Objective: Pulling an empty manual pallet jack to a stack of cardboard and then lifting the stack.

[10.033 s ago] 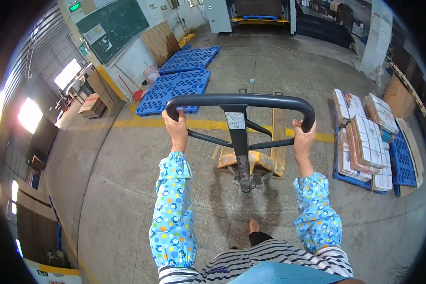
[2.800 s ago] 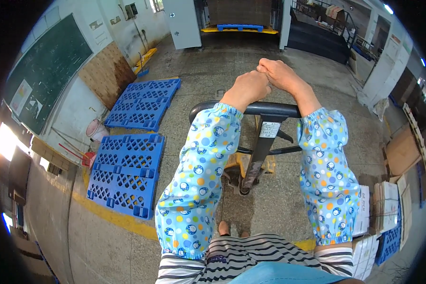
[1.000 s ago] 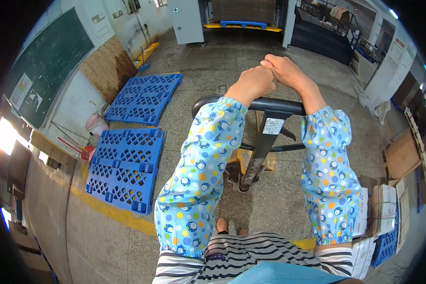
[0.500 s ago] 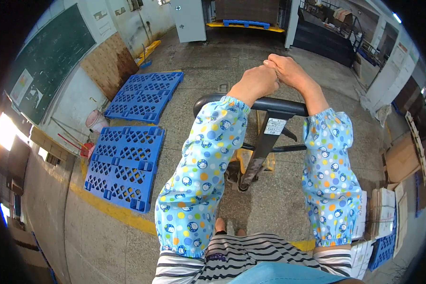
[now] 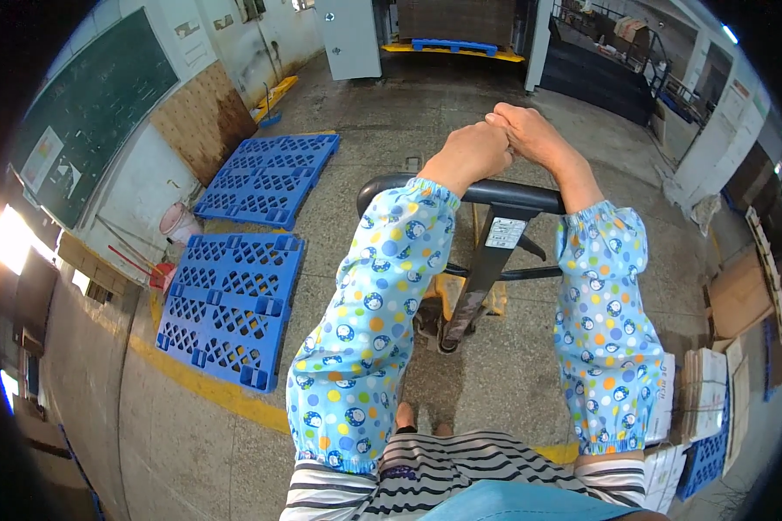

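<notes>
My left hand [image 5: 471, 154] and my right hand [image 5: 534, 135] are closed and pressed together, knuckles touching, just past the black handle bar of a hand pallet truck [image 5: 521, 194]. Both wrists lie over that bar. Nothing shows between the fingers, whose tips are hidden from me. Blue dotted sleeve covers run up both forearms. Below the bar, a dark shaft with a white label [image 5: 505, 232] slopes down to the truck's yellow base [image 5: 447, 291], close in front of my feet.
Two blue plastic pallets [image 5: 226, 308] lie on the floor at left, by a pinkish bucket [image 5: 179, 222]. Straight ahead, a loaded blue pallet [image 5: 453, 46] sits in a machine opening. Stacked white bundles [image 5: 702, 391] and cardboard [image 5: 738, 300] stand at right.
The view has shifted very slightly, so the floor and pallets sit a few pixels lower and to the right. My hands keep the same pose over the handle bar.
</notes>
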A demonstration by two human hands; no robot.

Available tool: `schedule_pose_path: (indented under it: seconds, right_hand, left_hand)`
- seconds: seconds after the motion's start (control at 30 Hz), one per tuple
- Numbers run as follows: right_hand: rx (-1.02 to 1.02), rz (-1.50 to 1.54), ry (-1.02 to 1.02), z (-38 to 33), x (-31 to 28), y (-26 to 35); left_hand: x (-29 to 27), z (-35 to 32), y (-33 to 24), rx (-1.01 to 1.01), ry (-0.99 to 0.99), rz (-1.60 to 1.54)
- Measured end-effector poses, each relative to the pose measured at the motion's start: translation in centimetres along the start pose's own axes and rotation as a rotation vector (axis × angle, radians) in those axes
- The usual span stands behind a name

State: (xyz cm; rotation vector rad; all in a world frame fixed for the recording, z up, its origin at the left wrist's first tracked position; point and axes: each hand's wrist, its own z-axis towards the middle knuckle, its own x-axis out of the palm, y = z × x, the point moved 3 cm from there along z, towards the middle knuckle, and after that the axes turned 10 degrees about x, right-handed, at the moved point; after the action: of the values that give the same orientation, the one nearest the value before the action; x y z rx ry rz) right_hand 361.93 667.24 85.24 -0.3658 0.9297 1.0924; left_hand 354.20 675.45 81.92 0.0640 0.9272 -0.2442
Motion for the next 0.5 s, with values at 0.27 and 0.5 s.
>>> schedule_pose_path:
  seconds: [0.27,0.5]
  right_hand:
    - [0.033,0.02,0.044,-0.01,0.14,-0.23]
    - [0.052,-0.011,0.052,0.06,0.17,-0.31]
  left_hand:
    - [0.16,0.08,-0.03,-0.022,0.015,0.001]
    - [0.22,0.13,0.02,-0.022,0.006,0.009]
